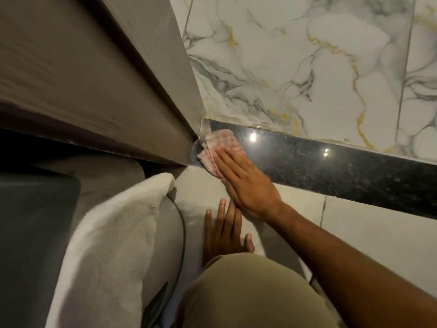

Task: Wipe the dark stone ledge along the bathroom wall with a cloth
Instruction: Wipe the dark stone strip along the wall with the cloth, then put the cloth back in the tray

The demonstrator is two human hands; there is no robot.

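Where the ledge (331, 166) meets its left end corner, the right hand (246, 183) lies flat, fingers straight, pressing the cloth (217, 144) down. The left hand (224, 233) rests open below, fingers spread, holding nothing.

Glossy speckled stone ledge (331, 164); soft woven cloth (220, 144).
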